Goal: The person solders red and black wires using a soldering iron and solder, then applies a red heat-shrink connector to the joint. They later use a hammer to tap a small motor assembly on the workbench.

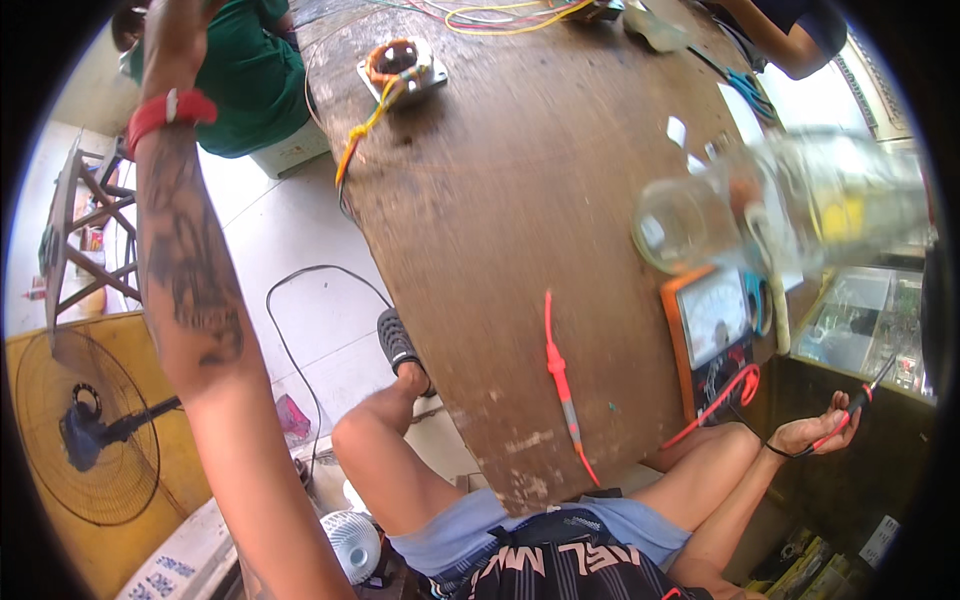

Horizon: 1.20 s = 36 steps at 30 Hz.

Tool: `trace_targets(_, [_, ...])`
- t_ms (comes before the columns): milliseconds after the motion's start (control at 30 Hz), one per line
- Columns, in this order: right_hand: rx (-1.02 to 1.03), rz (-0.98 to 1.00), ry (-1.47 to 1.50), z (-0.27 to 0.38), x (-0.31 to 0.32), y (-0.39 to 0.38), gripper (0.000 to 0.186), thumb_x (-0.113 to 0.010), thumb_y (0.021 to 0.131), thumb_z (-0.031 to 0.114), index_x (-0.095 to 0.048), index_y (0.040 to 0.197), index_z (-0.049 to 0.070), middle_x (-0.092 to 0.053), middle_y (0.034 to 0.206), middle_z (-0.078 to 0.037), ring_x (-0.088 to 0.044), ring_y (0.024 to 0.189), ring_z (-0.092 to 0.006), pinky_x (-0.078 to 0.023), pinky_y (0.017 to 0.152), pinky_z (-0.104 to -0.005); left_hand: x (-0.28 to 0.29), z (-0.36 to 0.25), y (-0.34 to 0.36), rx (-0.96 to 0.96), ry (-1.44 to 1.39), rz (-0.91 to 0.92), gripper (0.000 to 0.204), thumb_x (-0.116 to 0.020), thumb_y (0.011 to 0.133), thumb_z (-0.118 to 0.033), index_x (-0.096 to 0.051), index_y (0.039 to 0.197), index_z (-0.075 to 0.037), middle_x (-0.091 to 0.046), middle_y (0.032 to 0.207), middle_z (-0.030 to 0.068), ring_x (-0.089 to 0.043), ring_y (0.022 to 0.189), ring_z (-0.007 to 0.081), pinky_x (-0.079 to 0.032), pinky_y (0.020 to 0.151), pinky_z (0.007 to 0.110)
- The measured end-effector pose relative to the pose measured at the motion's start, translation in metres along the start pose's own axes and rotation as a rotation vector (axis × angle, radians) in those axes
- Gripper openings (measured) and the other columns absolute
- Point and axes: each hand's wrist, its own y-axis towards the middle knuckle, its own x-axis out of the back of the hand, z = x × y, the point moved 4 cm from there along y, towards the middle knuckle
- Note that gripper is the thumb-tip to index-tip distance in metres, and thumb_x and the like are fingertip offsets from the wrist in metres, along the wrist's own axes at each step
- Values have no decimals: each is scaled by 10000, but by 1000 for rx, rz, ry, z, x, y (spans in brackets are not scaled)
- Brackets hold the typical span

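My left arm reaches up the left side, a red band on its wrist. Only part of my left hand (180, 45) shows at the top edge, its fingers cut off. At the lower right, my right hand (815, 428) is closed around a test probe (856, 402) with a black-and-red handle and metal tip pointing up and right. A black lead runs between it and the orange-framed analog multimeter (712, 315) on the table's right side. A red test probe (562, 385) lies on the wooden table (480, 200) before me.
A large clear glass bottle (790, 200) covers part of the right side. A small motor stator (398, 65) with coloured wires sits at the far left. Scissors (750, 92) lie far right. A fan (90, 430) stands left; two other people are at the far end.
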Motion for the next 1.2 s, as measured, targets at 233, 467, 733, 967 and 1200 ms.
trace_targets(233, [115,47,-35,12,77,3,285,-559,1085,145,-485,1242,-81,-610,1086,-221,-665,900,-291,-598,873,-415,-29,-96,-202,221,-31,470,625,-563,926,-307,-506,1396,101,-625,1186,215,-661,1175,318,-466,1184,461])
trace_targets(467, [76,47,80,50,127,-24,386,-546,1106,206,-483,1362,-76,-640,1140,-209,-665,916,-244,-574,902,-384,-76,-94,-370,235,131,457,287,-798,976,-295,-661,1100,-74,-644,973,-17,-615,880,52,-484,749,213])
trace_targets(733, [-106,82,347,52,112,-12,524,-502,1122,285,-431,1523,-45,-659,1332,-255,-680,1240,-311,-527,1098,-447,-78,-88,-412,-160,939,487,447,-750,969,-441,-707,1206,-64,-671,1232,158,-662,1029,367,-526,920,433])
trace_targets(967, [-136,154,458,51,102,-1,485,-536,1118,267,-469,1501,-23,-617,1410,-227,-670,1258,-290,-520,1102,-422,-79,-116,-436,-421,1079,609,479,-661,1042,-430,-644,1405,-119,-678,1227,200,-676,1110,391,-541,948,465])
trace_targets(1200, [-32,261,573,61,72,66,374,-559,1113,190,-552,1425,-16,-660,1356,-205,-695,1217,-247,-539,1038,-371,-97,-109,-421,-513,1244,742,235,-612,1055,-289,-623,1133,-67,-649,1042,167,-664,1034,386,-545,850,498])
